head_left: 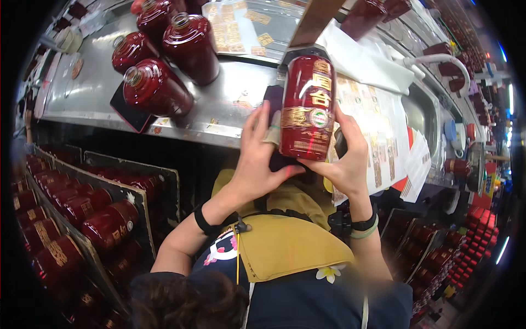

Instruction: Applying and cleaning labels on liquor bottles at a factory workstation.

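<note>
A dark red glass bottle (308, 112) with gold lettering, a gold band and a small round label lies on its side in front of me, base toward me. My right hand (348, 156) grips its lower right side, thumb at the base and fingers along the edge. My left hand (256, 151) is at the bottle's left with fingers stretched out and thumb reaching below the base; one finger has a pale wrap. Dark cloth (274, 98) shows between that hand and the bottle. The bottle's neck is hidden under a brown bar (315, 24).
Several open red bottles (159, 90) stand on the metal bench (230, 82) at left, beside a dark flat object (129, 107). Gold label sheets (378, 126) lie at right, near white paper (367, 60) and a sink (427, 109). Crates (145, 205) of red bottles flank me.
</note>
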The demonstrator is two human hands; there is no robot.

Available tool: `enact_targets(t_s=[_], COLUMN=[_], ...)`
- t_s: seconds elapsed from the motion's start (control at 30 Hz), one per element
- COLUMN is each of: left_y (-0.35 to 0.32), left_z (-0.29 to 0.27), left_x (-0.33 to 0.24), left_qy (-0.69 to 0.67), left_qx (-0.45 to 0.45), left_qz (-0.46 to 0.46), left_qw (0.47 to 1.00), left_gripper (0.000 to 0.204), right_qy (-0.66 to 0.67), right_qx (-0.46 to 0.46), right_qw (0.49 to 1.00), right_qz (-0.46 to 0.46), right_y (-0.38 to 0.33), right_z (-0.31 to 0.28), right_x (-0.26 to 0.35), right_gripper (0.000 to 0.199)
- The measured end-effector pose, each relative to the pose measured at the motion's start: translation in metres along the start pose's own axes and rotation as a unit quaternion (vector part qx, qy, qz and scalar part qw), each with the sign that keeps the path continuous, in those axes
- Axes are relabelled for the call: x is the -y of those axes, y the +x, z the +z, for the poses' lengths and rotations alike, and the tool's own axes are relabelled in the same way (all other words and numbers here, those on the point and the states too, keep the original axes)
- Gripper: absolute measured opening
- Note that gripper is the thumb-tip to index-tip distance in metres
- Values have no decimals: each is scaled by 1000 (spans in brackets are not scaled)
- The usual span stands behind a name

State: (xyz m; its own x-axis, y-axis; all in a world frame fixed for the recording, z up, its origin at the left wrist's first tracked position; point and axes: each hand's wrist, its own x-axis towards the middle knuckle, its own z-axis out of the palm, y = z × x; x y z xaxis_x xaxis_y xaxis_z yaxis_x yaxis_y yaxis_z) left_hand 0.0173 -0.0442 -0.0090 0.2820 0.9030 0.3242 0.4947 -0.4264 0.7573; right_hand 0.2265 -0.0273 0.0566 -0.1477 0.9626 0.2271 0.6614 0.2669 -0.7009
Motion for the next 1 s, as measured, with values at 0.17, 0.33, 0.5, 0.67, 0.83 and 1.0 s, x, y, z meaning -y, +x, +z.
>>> enact_targets(t_s=[0.17,0.33,0.5,0.67,0.83,1.0], left_y=[14,16,14,31,45,45], left_z=[-3,2,-7,-6,4,2], left_x=[-3,6,7,3,-7,-6], left_qy=[-31,-71,-105,-258,-460,-448], left_qx=[-99,-72,5,-14,-2,2], left_qz=[28,30,-14,-40,-215,-202], left_qw=[994,994,994,965,862,871], left_gripper=[98,91,95,83,61,59], right_qy=[-77,74,232,329,321,324], right_qx=[-14,-25,-43,-43,-54,-51], right_qw=[997,997,956,915,919,919], right_qz=[-4,-21,177,230,221,220], right_y=[-6,3,-3,-3,-4,-3], right_z=[9,-4,15,27,37,37], right_x=[9,2,-13,-18,-17,-19], right_gripper=[100,66,63,74,76,76])
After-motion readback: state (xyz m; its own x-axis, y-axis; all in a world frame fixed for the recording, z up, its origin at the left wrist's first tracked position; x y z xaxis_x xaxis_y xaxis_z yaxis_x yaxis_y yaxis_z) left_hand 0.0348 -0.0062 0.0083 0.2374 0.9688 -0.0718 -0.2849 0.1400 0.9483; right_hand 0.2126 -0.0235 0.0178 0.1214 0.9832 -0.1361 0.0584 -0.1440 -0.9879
